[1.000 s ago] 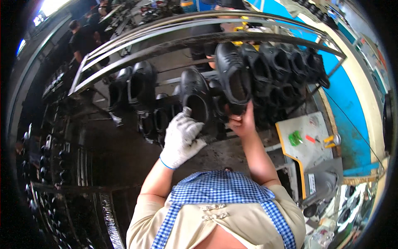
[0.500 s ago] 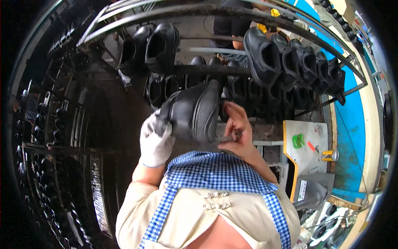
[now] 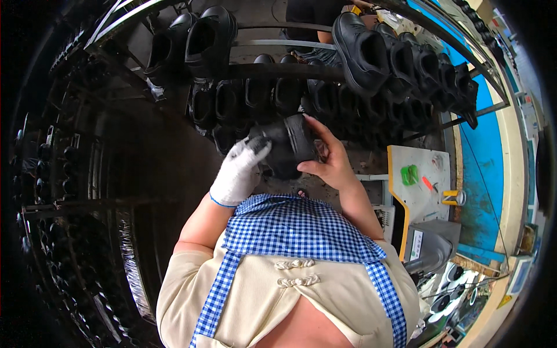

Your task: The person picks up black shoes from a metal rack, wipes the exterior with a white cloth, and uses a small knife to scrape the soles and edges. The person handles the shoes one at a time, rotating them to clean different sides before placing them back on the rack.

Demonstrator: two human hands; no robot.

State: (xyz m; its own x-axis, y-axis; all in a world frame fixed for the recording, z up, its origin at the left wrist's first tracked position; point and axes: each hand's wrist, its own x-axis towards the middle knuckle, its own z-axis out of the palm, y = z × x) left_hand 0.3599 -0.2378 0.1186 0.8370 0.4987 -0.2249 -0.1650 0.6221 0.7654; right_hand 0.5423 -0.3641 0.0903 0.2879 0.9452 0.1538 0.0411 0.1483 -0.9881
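Observation:
In front of my chest I hold a black shoe [image 3: 300, 139], turned so that its ridged sole edge faces right. My left hand [image 3: 237, 175], in a white knitted glove with dark fingertips, is closed against the shoe's upper on the left. Whether a small cloth is under those fingers I cannot tell. My bare right hand [image 3: 332, 159] grips the sole side, thumb at the near end and fingers at the far end. The shoe's underside is mostly hidden from view.
A metal rack [image 3: 278, 71] with rows of black shoes [image 3: 362, 55] stands ahead. More dark racks [image 3: 75, 206] line the left. On the right is a white worktable [image 3: 420, 174] with a green item [image 3: 409, 175] and a yellow can [image 3: 452, 198]. Another person [image 3: 313, 20] is beyond the rack.
The shoe has turned in my hands, so less of its sole edge shows. My right hand has closed onto it, and my left hand has moved right along the upper. The view has shifted slightly.

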